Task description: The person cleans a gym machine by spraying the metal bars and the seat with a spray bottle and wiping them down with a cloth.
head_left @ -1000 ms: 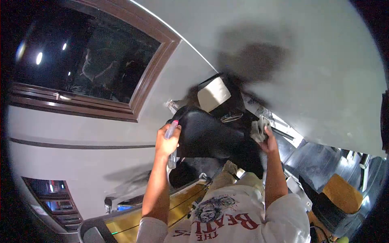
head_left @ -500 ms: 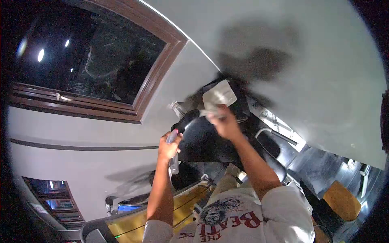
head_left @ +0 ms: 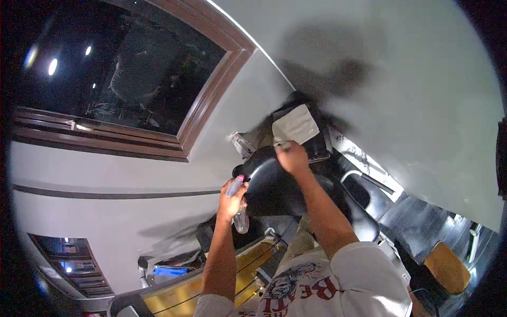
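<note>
the work in hand looks like wiping down a black padded seat (head_left: 269, 185). the right hand (head_left: 292, 157) presses a pale cloth (head_left: 296, 126) against the seat's far end, close to the grey wall (head_left: 401, 79), with its grip closed on the cloth's near edge. the left hand (head_left: 231, 199), nearer and to the left, has its grip closed round a small clear spray bottle (head_left: 241, 219) with a pink top. the bottle is held just beside the seat's left edge, and i cannot tell whether it touches.

by my reading, a next move calls for flat, firm pressure as the cloth is drawn along the pad toward the near end, with the bottle kept clear. any further spraying would need the nozzle turned toward the pad.

the white t-shirt (head_left: 359, 280) carries red letters, of which only "bea" can be read, inverted and cut off at the frame edge. no label on the bottle is legible.
</note>
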A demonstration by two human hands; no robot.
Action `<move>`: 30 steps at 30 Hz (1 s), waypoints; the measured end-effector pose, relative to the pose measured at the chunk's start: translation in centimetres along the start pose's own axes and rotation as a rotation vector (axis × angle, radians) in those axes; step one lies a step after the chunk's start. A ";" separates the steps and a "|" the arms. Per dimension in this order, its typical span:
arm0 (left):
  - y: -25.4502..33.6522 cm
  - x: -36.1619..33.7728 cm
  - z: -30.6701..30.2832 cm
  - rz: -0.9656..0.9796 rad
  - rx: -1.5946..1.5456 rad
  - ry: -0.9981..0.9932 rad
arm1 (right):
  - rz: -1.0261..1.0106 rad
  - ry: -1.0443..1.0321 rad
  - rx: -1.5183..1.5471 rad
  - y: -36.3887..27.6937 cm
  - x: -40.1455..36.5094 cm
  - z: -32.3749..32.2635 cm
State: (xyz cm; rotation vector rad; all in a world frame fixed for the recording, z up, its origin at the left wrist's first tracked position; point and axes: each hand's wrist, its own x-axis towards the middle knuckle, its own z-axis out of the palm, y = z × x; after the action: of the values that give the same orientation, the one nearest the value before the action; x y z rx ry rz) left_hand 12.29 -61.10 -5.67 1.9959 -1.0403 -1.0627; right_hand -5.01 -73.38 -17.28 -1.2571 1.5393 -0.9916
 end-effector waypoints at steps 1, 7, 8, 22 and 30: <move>-0.3 0.0 -0.2 -0.003 0.007 -0.004 | -0.097 -0.111 -0.179 4.2 0.8 0.8; -0.2 0.3 0.3 -0.084 -0.096 -0.036 | 0.322 -0.270 -0.107 18.3 0.0 0.6; -0.3 0.2 0.3 -0.089 -0.125 -0.041 | 0.243 -0.236 -0.104 16.4 -0.3 0.1; -5.8 0.7 -2.1 -0.008 -0.391 -0.088 | -0.819 -0.194 -0.324 -5.9 -4.0 2.6; -6.5 1.4 -2.6 -0.007 -0.385 -0.104 | -0.284 -0.342 -0.313 16.1 3.9 2.6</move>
State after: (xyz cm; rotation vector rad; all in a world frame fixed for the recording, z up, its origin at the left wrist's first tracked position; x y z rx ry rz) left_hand 17.24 -58.70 -10.24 1.6501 -0.8068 -1.2744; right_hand -7.31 -74.67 -33.89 -1.8024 1.3007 -0.6736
